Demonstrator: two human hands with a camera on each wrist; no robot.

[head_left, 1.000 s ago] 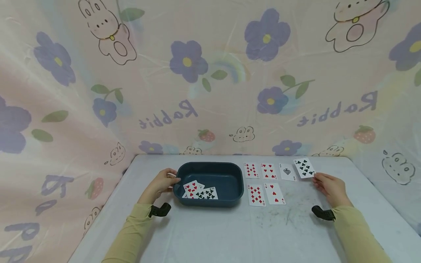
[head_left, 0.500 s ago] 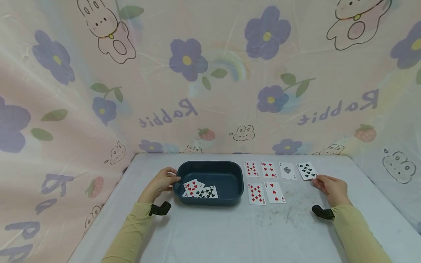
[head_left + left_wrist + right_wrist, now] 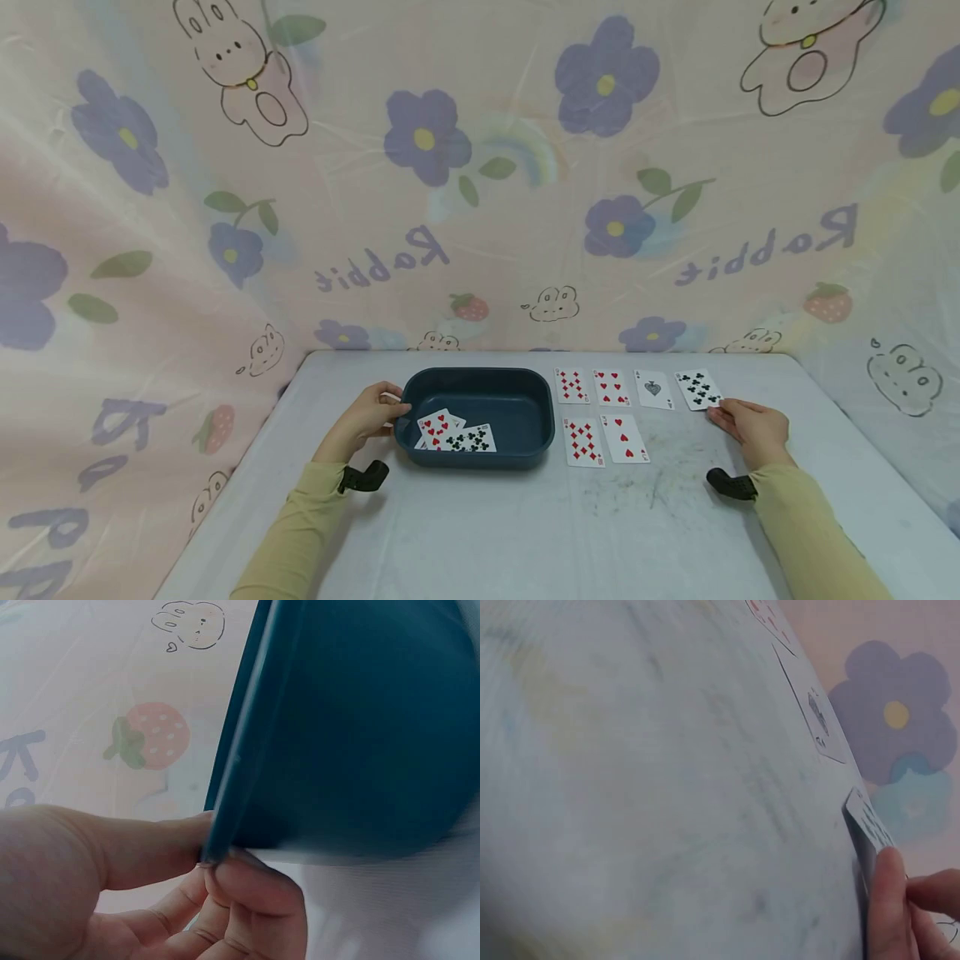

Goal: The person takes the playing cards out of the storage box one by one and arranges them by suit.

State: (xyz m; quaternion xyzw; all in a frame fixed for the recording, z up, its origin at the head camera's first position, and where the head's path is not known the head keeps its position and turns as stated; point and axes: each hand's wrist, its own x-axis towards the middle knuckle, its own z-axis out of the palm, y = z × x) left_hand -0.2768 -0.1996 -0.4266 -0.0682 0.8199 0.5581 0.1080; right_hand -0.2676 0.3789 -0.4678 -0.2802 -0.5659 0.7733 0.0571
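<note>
My left hand [image 3: 364, 423] pinches the left rim of a dark blue plastic basin [image 3: 517, 421], thumb on one side and curled fingers on the other in the left wrist view. Inside, a hearts card [image 3: 433, 428] and a clubs card [image 3: 477, 438] lie overlapping at the front left, with part of another beneath. Over at the back right, my right hand [image 3: 756, 429] pinches the near right corner of a clubs playing card [image 3: 697, 389]. The right wrist view shows this card [image 3: 870, 821] tilted, its edge slightly raised over the tabletop with a shadow under it.
Left of the held card lie an ace of spades [image 3: 654, 389], a hearts card [image 3: 612, 388] and a diamonds card [image 3: 573, 386]. In front are another diamonds card [image 3: 583, 442] and a three of hearts [image 3: 626, 439]. A patterned curtain [image 3: 510, 242] stands behind the white table [image 3: 480, 533].
My right hand has lowered the clubs card and moved it slightly right, away from the ace of spades to the end of the back row. My left hand has stayed on the basin rim.
</note>
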